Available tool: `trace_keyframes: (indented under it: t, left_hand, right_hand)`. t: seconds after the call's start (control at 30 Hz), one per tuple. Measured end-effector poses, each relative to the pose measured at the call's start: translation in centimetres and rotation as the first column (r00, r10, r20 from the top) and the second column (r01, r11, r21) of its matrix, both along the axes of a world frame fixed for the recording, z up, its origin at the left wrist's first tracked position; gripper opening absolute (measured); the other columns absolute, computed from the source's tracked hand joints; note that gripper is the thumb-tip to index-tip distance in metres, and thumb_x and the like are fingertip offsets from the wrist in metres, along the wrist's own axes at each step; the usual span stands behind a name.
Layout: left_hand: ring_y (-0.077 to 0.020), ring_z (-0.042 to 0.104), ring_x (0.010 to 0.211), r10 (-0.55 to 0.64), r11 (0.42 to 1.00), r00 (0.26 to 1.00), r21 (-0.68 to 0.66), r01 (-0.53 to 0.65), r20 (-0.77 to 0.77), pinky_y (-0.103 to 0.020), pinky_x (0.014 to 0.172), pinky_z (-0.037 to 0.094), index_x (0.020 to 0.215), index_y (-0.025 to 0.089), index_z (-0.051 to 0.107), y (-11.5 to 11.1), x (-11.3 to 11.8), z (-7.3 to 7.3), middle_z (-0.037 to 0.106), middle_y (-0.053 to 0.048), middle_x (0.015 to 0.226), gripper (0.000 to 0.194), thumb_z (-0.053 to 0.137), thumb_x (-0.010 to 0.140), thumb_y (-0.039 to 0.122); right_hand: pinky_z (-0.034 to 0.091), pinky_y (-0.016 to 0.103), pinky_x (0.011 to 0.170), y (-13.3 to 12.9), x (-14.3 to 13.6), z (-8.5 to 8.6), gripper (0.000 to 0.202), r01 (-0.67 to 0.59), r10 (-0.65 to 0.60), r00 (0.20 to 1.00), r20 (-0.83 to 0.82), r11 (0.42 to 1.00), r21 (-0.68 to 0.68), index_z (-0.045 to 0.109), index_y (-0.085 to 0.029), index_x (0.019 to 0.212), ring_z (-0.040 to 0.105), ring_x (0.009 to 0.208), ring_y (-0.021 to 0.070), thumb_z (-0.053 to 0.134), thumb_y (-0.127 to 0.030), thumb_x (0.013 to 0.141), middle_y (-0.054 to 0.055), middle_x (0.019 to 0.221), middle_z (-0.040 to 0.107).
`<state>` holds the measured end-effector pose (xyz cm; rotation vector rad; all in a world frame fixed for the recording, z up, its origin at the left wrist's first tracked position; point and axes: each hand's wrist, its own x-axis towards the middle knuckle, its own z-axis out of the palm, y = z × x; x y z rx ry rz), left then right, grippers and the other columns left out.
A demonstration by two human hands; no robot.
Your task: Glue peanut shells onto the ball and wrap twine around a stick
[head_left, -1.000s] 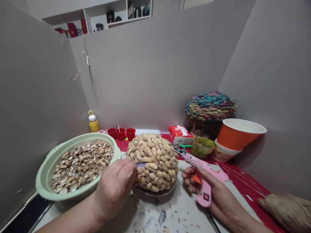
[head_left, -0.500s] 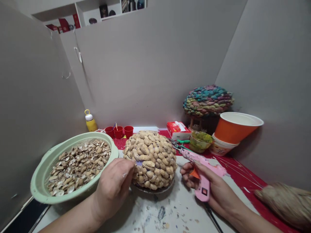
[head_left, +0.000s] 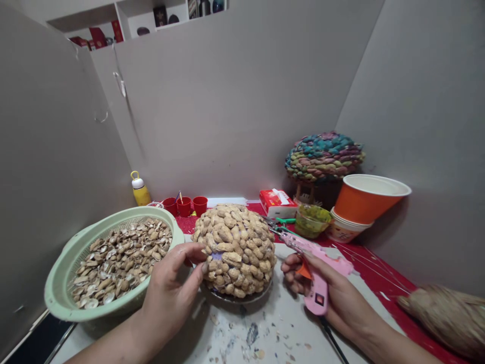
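In front of me a dome covered in peanut shells (head_left: 238, 242) sits on a dark, shiny plate (head_left: 246, 299). A small purple patch of its base shows through on the left side. My left hand (head_left: 176, 288) is at that left side, thumb and forefinger apart, fingertips at or very near the shells; I see nothing held in it. My right hand (head_left: 333, 293) grips a pink hot glue gun (head_left: 316, 298) by its handle, fingers by the orange trigger. The gun's nozzle points left and away, close to the dome's right side.
At left stands a green colander (head_left: 56, 288) of loose peanut shells. Behind are red cups (head_left: 184, 206), a yellow bottle (head_left: 141, 192), and a red box (head_left: 278, 203). At right are a clear bowl (head_left: 312, 222), orange buckets (head_left: 364, 202) and a colourful shell-covered dome (head_left: 324, 156). A black cord (head_left: 333, 338) trails from the gun.
My left hand has opened from a pinch at the purple patch and drawn back slightly left, thumb and forefinger now spread. The right hand and glue gun have stayed put.
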<state>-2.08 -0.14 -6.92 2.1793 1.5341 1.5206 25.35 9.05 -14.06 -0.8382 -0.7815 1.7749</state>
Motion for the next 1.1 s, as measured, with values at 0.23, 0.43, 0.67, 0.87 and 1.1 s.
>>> trace_keyframes:
  t: [0.23, 0.43, 0.67, 0.87, 1.1]
  left_hand:
    - [-0.0131, 0.063, 0.081, -0.043, 0.998, 0.991, -0.048, 0.049, 0.131, -0.026, 0.073, 0.053, 0.105, 0.024, 0.059, 0.2, -0.2, -0.1, 0.065, 0.000, 0.089, 0.024, 0.057, 0.086, 0.010]
    - [-0.0119, 0.060, 0.074, 0.016, 0.996, 0.977, -0.090, 0.003, 0.212, -0.024, 0.068, 0.050, 0.096, 0.024, 0.061, 0.0, -0.5, 0.2, 0.064, 0.002, 0.082, 0.012, 0.059, 0.087, 0.016]
    - [-0.0134, 0.062, 0.070, 0.018, 0.996, 0.993, -0.087, -0.008, 0.117, -0.025, 0.064, 0.050, 0.092, 0.021, 0.063, -0.4, -0.2, -0.2, 0.065, 0.000, 0.079, 0.008, 0.057, 0.088, 0.017]
    - [-0.0151, 0.065, 0.080, 0.004, 0.994, 0.999, -0.112, 0.002, 0.051, -0.027, 0.071, 0.053, 0.098, 0.021, 0.063, -1.4, -0.7, -1.5, 0.068, -0.003, 0.089, 0.015, 0.055, 0.088, 0.013]
    - [-0.0149, 0.064, 0.078, -0.027, 1.000, 1.000, -0.015, 0.027, 0.003, -0.026, 0.068, 0.052, 0.092, 0.020, 0.064, -0.9, -0.8, -1.7, 0.067, -0.003, 0.084, 0.015, 0.058, 0.085, 0.008]
  right_hand:
    - [0.052, 0.022, 0.051, -0.1, 0.0, -0.2, 0.024, -0.007, 0.008, 1.000, -0.016, 1.000, 0.015, 0.071, -0.014, 0.076, 0.060, 0.060, 0.0160, 0.076, -0.038, 0.074, 0.008, 0.075, 0.068]
    - [0.052, 0.021, 0.052, -0.1, 0.0, -0.2, 0.027, -0.005, 0.005, 1.000, -0.005, 1.000, 0.010, 0.072, -0.015, 0.076, 0.060, 0.060, 0.0161, 0.079, -0.040, 0.070, 0.008, 0.075, 0.069]
    - [0.053, 0.022, 0.054, -0.2, 0.0, 0.0, 0.028, 0.003, -0.003, 1.000, -0.004, 1.000, -0.004, 0.073, -0.014, 0.075, 0.061, 0.064, 0.0173, 0.082, -0.039, 0.066, 0.007, 0.073, 0.068]
    - [0.052, 0.021, 0.053, -0.3, 0.0, 0.2, 0.028, 0.002, -0.002, 1.000, 0.006, 1.000, 0.000, 0.073, -0.015, 0.074, 0.060, 0.062, 0.0166, 0.083, -0.040, 0.065, 0.007, 0.072, 0.068]
    - [0.053, 0.023, 0.054, -0.1, 0.2, -0.2, 0.025, 0.007, -0.006, 1.000, -0.006, 1.000, 0.023, 0.073, -0.016, 0.077, 0.061, 0.063, 0.0173, 0.079, -0.039, 0.070, 0.007, 0.074, 0.068]
